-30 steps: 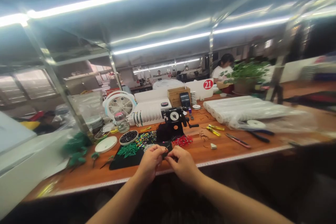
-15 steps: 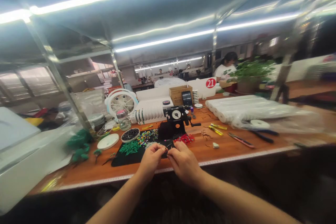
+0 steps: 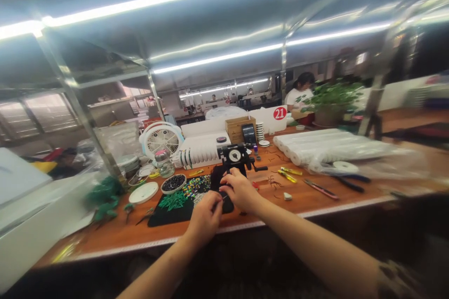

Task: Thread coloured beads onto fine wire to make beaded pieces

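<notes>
Thin dark wire [image 3: 222, 197] sits between the two hands, just above the black mat, its short visible length pinched in the fingertips and mostly hidden by them. Both hands are closed in tight pinches on it: the left hand [image 3: 206, 218] is lower, nearest the table edge, and the right hand [image 3: 239, 190] is raised above it, with its fingers curled downward. The black felt mat [image 3: 162, 219] lies directly under the hands on the orange wooden workbench [image 3: 280, 206]. Green beaded sprigs [image 3: 171, 201] lie on the mat, and a round bowl of dark beads [image 3: 173, 184] and a heap of mixed coloured beads [image 3: 196, 186] sit at its far edge. Just beyond the right hand stands a black hand-cranked winder with a round dial [image 3: 234, 155]. To the left lie a white round lid [image 3: 143, 192] and green beaded branches [image 3: 105, 198]. To the right are brown wire sprigs [image 3: 274, 181], yellow-handled tools [image 3: 289, 173], a pink-handled tool [image 3: 321, 189] and black-handled pliers [image 3: 351, 185]. Farther back are a white desk fan [image 3: 161, 140], a cardboard box [image 3: 235, 130], long white plastic-wrapped rolls [image 3: 315, 147], a red number 21 sign [image 3: 279, 113] and a leafy potted plant [image 3: 333, 103], with a co-worker [image 3: 298, 96] behind it.
</notes>
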`<action>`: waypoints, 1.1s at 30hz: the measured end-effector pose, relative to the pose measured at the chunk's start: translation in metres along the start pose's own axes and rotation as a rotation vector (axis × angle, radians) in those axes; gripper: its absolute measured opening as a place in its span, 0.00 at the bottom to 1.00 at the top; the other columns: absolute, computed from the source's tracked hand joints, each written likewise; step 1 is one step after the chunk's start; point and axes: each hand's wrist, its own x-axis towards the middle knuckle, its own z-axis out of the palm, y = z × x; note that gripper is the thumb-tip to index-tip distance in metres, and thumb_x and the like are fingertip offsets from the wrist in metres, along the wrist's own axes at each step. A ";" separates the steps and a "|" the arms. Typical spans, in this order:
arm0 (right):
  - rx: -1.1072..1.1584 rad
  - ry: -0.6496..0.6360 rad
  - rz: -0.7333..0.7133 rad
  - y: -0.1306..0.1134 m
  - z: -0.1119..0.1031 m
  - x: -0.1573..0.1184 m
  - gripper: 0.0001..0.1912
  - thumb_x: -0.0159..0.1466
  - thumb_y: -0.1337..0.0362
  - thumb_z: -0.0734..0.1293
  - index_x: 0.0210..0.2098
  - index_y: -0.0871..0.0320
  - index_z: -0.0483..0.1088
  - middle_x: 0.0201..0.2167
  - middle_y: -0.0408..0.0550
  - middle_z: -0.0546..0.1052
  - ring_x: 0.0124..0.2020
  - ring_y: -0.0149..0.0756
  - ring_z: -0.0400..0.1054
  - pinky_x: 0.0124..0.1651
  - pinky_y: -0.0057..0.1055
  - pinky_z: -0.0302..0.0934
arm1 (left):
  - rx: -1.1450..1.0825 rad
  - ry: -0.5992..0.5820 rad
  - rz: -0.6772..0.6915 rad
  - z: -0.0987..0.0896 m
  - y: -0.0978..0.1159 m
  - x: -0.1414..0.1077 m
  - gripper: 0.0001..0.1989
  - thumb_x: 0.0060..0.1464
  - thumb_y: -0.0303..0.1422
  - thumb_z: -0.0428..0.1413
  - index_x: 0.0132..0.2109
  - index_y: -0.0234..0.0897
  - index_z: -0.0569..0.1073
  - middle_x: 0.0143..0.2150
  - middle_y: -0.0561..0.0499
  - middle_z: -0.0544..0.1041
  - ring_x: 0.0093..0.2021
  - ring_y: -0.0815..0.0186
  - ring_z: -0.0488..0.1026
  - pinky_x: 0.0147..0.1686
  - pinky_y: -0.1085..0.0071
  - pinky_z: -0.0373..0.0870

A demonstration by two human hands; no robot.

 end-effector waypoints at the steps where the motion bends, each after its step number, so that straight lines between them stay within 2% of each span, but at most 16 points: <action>1: -0.010 0.074 0.036 -0.003 0.001 -0.008 0.05 0.61 0.67 0.65 0.30 0.60 0.73 0.32 0.49 0.72 0.36 0.36 0.66 0.39 0.29 0.57 | -0.115 0.023 -0.118 0.001 0.001 0.001 0.06 0.47 0.34 0.55 0.27 0.37 0.72 0.28 0.50 0.73 0.30 0.66 0.67 0.33 0.71 0.64; 3: 0.016 0.110 0.141 -0.009 0.006 -0.023 0.09 0.59 0.61 0.68 0.26 0.60 0.74 0.27 0.47 0.73 0.32 0.36 0.66 0.35 0.29 0.56 | -0.245 0.032 -0.265 0.003 0.001 0.002 0.08 0.46 0.36 0.55 0.26 0.36 0.70 0.21 0.53 0.69 0.22 0.69 0.63 0.23 0.74 0.60; 5: 0.125 -0.005 0.251 -0.013 0.016 -0.036 0.12 0.58 0.59 0.69 0.22 0.59 0.74 0.21 0.44 0.72 0.26 0.33 0.65 0.29 0.28 0.55 | -0.313 0.013 -0.343 0.005 -0.001 0.002 0.09 0.45 0.37 0.53 0.26 0.35 0.69 0.18 0.55 0.66 0.16 0.73 0.57 0.17 0.76 0.53; 7: 0.216 -0.072 0.270 -0.015 0.026 -0.045 0.12 0.59 0.61 0.67 0.23 0.60 0.74 0.20 0.44 0.73 0.24 0.32 0.65 0.27 0.26 0.55 | -0.367 0.007 -0.388 0.007 -0.002 0.001 0.09 0.44 0.37 0.54 0.26 0.34 0.68 0.19 0.55 0.66 0.14 0.75 0.54 0.15 0.77 0.49; 8: 0.203 -0.053 0.222 -0.015 0.029 -0.048 0.12 0.61 0.63 0.66 0.23 0.60 0.73 0.22 0.45 0.73 0.26 0.32 0.65 0.28 0.26 0.56 | -0.380 0.011 -0.389 0.007 -0.003 0.001 0.09 0.43 0.37 0.54 0.26 0.34 0.68 0.19 0.54 0.67 0.15 0.75 0.55 0.16 0.77 0.50; 10: 0.034 0.025 0.029 -0.014 0.030 -0.053 0.11 0.63 0.67 0.62 0.27 0.61 0.73 0.27 0.48 0.73 0.30 0.35 0.65 0.32 0.28 0.58 | -0.379 0.033 -0.357 0.005 -0.004 0.002 0.08 0.42 0.36 0.55 0.25 0.34 0.69 0.22 0.52 0.70 0.19 0.73 0.61 0.19 0.76 0.56; 12: -0.210 0.058 -0.200 -0.013 0.024 -0.055 0.12 0.64 0.71 0.59 0.31 0.61 0.73 0.29 0.52 0.72 0.33 0.39 0.63 0.35 0.33 0.59 | -0.343 0.056 -0.296 0.002 -0.004 0.003 0.07 0.41 0.35 0.57 0.25 0.35 0.70 0.25 0.51 0.72 0.26 0.68 0.67 0.27 0.73 0.63; 14: -0.368 0.052 -0.365 -0.011 0.014 -0.055 0.13 0.63 0.73 0.56 0.35 0.62 0.72 0.30 0.54 0.70 0.34 0.42 0.62 0.37 0.36 0.59 | -0.291 0.060 -0.241 -0.002 -0.002 0.003 0.07 0.41 0.34 0.59 0.25 0.35 0.71 0.26 0.51 0.73 0.30 0.66 0.68 0.33 0.71 0.65; 18: -0.336 0.037 -0.558 -0.004 0.001 -0.042 0.15 0.63 0.74 0.55 0.45 0.62 0.70 0.41 0.56 0.69 0.44 0.43 0.61 0.45 0.37 0.60 | -0.129 -0.019 -0.147 -0.004 0.005 -0.001 0.07 0.47 0.35 0.57 0.27 0.36 0.74 0.27 0.50 0.74 0.31 0.63 0.69 0.35 0.69 0.65; 20: -0.244 -0.008 -0.511 0.000 0.000 -0.031 0.16 0.62 0.74 0.56 0.45 0.61 0.70 0.41 0.54 0.69 0.40 0.39 0.64 0.41 0.32 0.61 | 0.067 -0.043 -0.020 -0.003 0.007 -0.004 0.08 0.52 0.35 0.54 0.31 0.37 0.75 0.30 0.49 0.75 0.33 0.62 0.70 0.37 0.68 0.65; 23: -0.071 -0.071 -0.214 0.004 0.005 -0.011 0.12 0.62 0.73 0.59 0.35 0.60 0.74 0.33 0.48 0.69 0.30 0.32 0.64 0.33 0.27 0.60 | 0.416 -0.018 0.221 -0.002 0.004 -0.007 0.11 0.58 0.31 0.47 0.35 0.38 0.74 0.37 0.46 0.75 0.36 0.62 0.71 0.37 0.68 0.66; 25: 0.013 -0.084 -0.081 0.005 0.008 0.001 0.12 0.61 0.73 0.61 0.29 0.59 0.75 0.28 0.46 0.70 0.29 0.30 0.65 0.33 0.25 0.59 | 0.608 0.001 0.355 -0.002 -0.001 -0.007 0.12 0.58 0.28 0.45 0.37 0.37 0.74 0.42 0.43 0.75 0.36 0.62 0.72 0.36 0.68 0.66; 28: 0.044 -0.095 -0.036 0.006 0.008 0.012 0.10 0.57 0.75 0.65 0.24 0.58 0.75 0.23 0.42 0.71 0.26 0.28 0.66 0.31 0.23 0.59 | 0.655 -0.038 0.466 -0.002 -0.005 -0.004 0.11 0.56 0.27 0.47 0.38 0.37 0.74 0.46 0.42 0.75 0.37 0.61 0.73 0.38 0.67 0.66; 29: 0.045 -0.093 -0.027 0.006 0.007 0.012 0.09 0.56 0.75 0.66 0.24 0.58 0.75 0.23 0.41 0.71 0.26 0.29 0.66 0.31 0.23 0.59 | 0.581 -0.062 0.450 -0.002 -0.005 -0.003 0.10 0.55 0.27 0.47 0.37 0.38 0.74 0.45 0.43 0.75 0.38 0.61 0.73 0.40 0.67 0.66; 30: 0.043 -0.081 -0.015 0.005 0.005 0.010 0.08 0.57 0.74 0.66 0.25 0.58 0.75 0.24 0.42 0.72 0.27 0.29 0.66 0.32 0.24 0.59 | 0.459 -0.067 0.378 -0.002 -0.004 -0.002 0.09 0.54 0.28 0.49 0.34 0.38 0.74 0.43 0.45 0.76 0.39 0.62 0.72 0.41 0.67 0.65; 33: -0.018 0.057 0.016 0.002 0.003 -0.004 0.08 0.62 0.67 0.64 0.30 0.59 0.75 0.31 0.47 0.72 0.33 0.34 0.67 0.37 0.28 0.58 | 0.034 0.026 -0.002 0.000 -0.002 0.001 0.05 0.49 0.32 0.54 0.27 0.37 0.72 0.32 0.49 0.75 0.34 0.65 0.70 0.37 0.71 0.65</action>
